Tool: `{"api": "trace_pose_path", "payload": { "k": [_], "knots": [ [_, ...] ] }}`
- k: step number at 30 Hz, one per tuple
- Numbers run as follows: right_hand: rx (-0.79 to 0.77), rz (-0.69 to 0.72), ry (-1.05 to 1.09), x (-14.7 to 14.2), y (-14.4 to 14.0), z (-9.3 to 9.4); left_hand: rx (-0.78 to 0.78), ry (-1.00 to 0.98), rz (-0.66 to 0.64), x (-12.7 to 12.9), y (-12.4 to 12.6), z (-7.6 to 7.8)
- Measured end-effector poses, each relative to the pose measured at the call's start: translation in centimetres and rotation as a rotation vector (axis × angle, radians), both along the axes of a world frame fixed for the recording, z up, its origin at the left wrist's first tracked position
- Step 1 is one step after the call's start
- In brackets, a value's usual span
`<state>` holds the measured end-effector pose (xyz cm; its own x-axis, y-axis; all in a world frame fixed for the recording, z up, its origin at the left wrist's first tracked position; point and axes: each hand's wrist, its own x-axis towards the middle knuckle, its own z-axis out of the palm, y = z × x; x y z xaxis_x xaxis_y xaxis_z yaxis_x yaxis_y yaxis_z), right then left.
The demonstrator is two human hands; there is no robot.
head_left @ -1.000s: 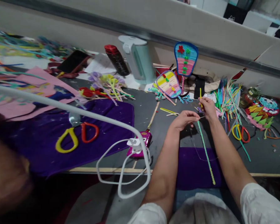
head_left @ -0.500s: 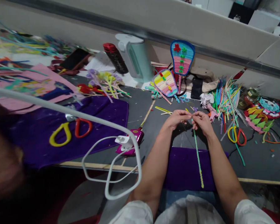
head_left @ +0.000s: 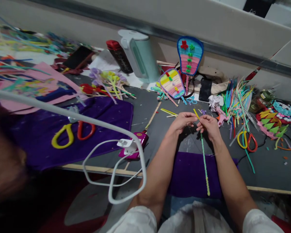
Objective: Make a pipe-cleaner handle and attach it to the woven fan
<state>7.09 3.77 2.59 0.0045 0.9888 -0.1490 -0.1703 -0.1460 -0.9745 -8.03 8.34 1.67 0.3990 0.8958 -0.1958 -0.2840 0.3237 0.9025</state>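
My left hand (head_left: 184, 121): fingers curled in, thumb and fingertips pressed together at the upper part of the green stem (head_left: 204, 161), pinching it or something fine on it; I cannot tell which.
My right hand (head_left: 210, 126): fingers folded close, pinching the same stem just beside my left fingertips, the two hands almost touching.
Green stem, place: held above the dark table (head_left: 269, 165), its lower end hanging over the purple cloth (head_left: 186, 176) at the table's near edge.
Green stem, long axis: nearly straight toward and away from me, slightly tilted; the yellowish lower tip points at my lap.
Yellow end (head_left: 196, 113): sticks out above my fingers, slanting up and to the left.
Beside my right hand: scissors with yellow and red handles (head_left: 246, 141), and a heap of coloured stems (head_left: 235, 97) behind them.
Beside my left hand: a pink gadget (head_left: 138, 142) with a white cable (head_left: 113, 181) plugged in.
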Motion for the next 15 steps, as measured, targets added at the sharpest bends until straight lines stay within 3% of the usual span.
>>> {"api": "trace_pose_path", "payload": {
  "k": [15],
  "knots": [
    [0.084,0.123,0.004,0.9,-0.3,0.7,0.002,-0.046,-0.032,-0.1,-0.1,0.0]
  ]
}}
